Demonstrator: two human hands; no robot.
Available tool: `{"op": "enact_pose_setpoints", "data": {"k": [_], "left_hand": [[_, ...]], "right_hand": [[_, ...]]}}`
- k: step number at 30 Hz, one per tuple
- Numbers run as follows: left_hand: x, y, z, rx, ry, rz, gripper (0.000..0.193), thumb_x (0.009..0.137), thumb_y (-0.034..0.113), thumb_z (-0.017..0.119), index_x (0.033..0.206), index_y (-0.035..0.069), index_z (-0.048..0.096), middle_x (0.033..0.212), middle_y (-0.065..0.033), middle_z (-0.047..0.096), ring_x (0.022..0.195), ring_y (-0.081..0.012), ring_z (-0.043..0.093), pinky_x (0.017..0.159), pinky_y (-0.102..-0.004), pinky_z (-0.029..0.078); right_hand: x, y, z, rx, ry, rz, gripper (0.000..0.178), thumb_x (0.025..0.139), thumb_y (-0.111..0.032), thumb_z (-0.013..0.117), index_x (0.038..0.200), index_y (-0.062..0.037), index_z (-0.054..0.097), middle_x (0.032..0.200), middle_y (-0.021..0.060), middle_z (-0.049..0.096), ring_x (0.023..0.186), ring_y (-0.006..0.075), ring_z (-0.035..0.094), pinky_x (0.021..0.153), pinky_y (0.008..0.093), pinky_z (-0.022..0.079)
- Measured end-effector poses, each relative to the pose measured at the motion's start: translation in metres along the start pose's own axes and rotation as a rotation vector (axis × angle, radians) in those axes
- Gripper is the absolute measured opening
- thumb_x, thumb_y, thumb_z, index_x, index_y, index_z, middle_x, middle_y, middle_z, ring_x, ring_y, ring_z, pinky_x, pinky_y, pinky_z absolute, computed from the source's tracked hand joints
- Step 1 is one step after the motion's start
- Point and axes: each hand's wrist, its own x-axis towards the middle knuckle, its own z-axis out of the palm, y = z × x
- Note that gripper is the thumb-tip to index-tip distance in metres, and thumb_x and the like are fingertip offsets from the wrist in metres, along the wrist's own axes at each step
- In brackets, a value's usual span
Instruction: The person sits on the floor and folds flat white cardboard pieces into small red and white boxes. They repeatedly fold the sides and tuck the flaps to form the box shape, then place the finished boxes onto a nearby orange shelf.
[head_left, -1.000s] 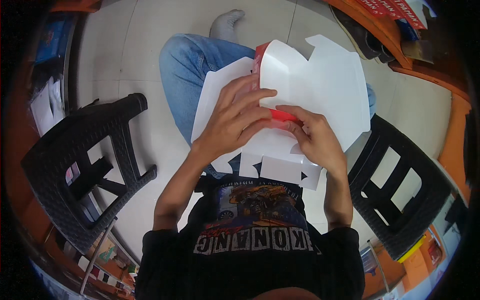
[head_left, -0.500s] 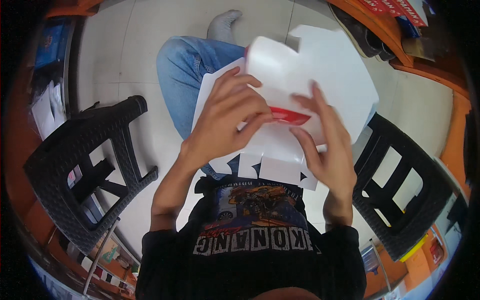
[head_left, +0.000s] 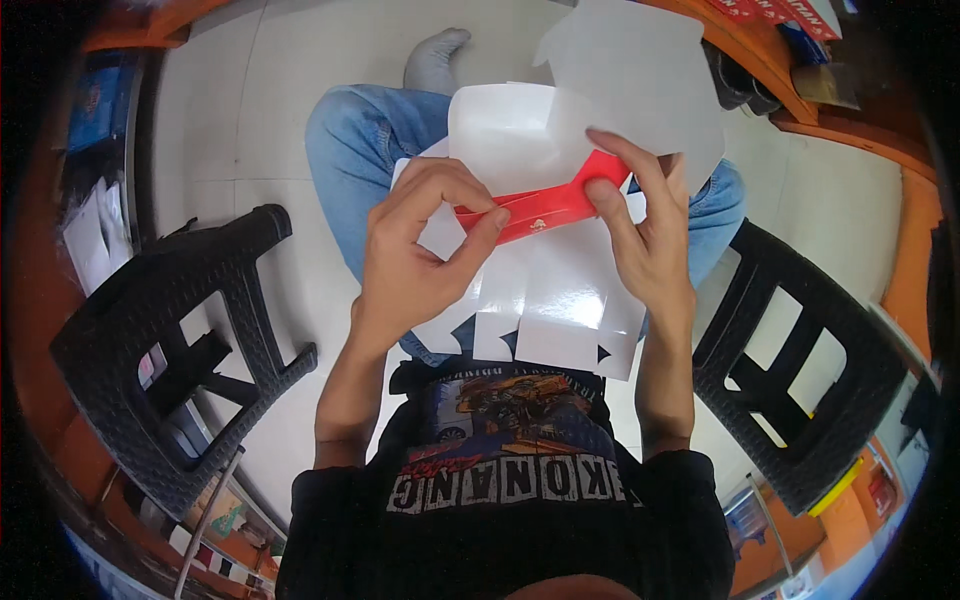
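Observation:
On my lap lies a partly folded cardboard box (head_left: 560, 280), glossy white inside, with slotted tabs along its near edge. A red panel (head_left: 540, 210) with thin cut lines and a small pale emblem faces up across its middle. My left hand (head_left: 425, 235) pinches the left end of this panel between thumb and fingers. At the other end, my right hand (head_left: 645, 215) grips a bent red flap, its thumb in front and its fingers behind. The large white lid part (head_left: 640, 75) spreads out beyond my right hand.
Black plastic stools stand at the left (head_left: 180, 340) and the right (head_left: 800, 370). My jeans-clad legs (head_left: 345, 150) are under the box, on a tiled floor (head_left: 300, 60). Dark shoes (head_left: 740, 85) sit by orange shelving (head_left: 780, 90) at the far right.
My right hand has closed on the red flap and lifted it. More of the red panel now faces up. The white lid part has moved away from me and slightly left.

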Motion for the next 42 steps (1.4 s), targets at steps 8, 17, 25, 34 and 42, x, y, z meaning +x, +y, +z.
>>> {"op": "enact_pose_setpoints", "data": {"k": [8, 17, 25, 34, 42], "left_hand": [[0.000, 0.008, 0.001, 0.057, -0.065, 0.039, 0.016, 0.079, -0.003, 0.080, 0.090, 0.001, 0.069, 0.087, -0.0104, 0.068, 0.088, -0.0270, 0.064, 0.087, -0.0387, 0.051], [-0.002, 0.005, 0.007, 0.115, 0.019, 0.082, 0.017, 0.077, -0.005, 0.079, 0.090, 0.001, 0.070, 0.090, -0.0122, 0.069, 0.094, -0.0291, 0.065, 0.089, -0.0391, 0.052], [0.009, 0.011, 0.008, 0.022, -0.039, 0.076, 0.015, 0.079, -0.006, 0.078, 0.090, 0.001, 0.069, 0.091, -0.0122, 0.068, 0.099, -0.0290, 0.066, 0.087, -0.0380, 0.052], [0.008, 0.013, 0.014, 0.085, 0.034, 0.079, 0.015, 0.078, -0.004, 0.079, 0.089, 0.001, 0.069, 0.093, -0.0121, 0.070, 0.098, -0.0296, 0.067, 0.092, -0.0389, 0.053], [0.017, 0.030, 0.037, 0.139, 0.203, 0.217, 0.026, 0.079, -0.001, 0.079, 0.103, 0.006, 0.072, 0.096, -0.0075, 0.072, 0.100, -0.0284, 0.066, 0.105, -0.0548, 0.043]], "right_hand": [[0.003, 0.001, 0.033, 0.171, -0.026, -0.121, 0.017, 0.093, -0.007, 0.071, 0.109, -0.0035, 0.075, 0.155, 0.0173, 0.038, 0.123, 0.0298, 0.058, 0.101, 0.0402, 0.047], [-0.002, -0.006, 0.024, 0.085, -0.157, -0.237, 0.040, 0.097, -0.003, 0.059, 0.137, -0.0059, 0.059, 0.167, 0.0227, 0.014, 0.149, 0.0367, 0.034, 0.112, 0.0443, 0.039], [-0.006, 0.024, 0.019, 0.375, 0.069, -0.081, 0.016, 0.095, -0.007, 0.069, 0.109, -0.0022, 0.075, 0.160, 0.0204, 0.030, 0.139, 0.0338, 0.042, 0.118, 0.0443, 0.028], [-0.006, 0.001, 0.018, 0.387, -0.139, -0.065, 0.032, 0.089, -0.004, 0.072, 0.121, -0.0064, 0.075, 0.170, 0.0235, 0.009, 0.154, 0.0422, 0.023, 0.123, 0.0499, 0.023], [-0.029, -0.040, -0.001, 0.243, -0.239, 0.107, 0.101, 0.087, -0.022, 0.077, 0.165, -0.0131, 0.014, 0.169, 0.0190, -0.008, 0.157, 0.0403, 0.009, 0.121, 0.0523, 0.029]]}}
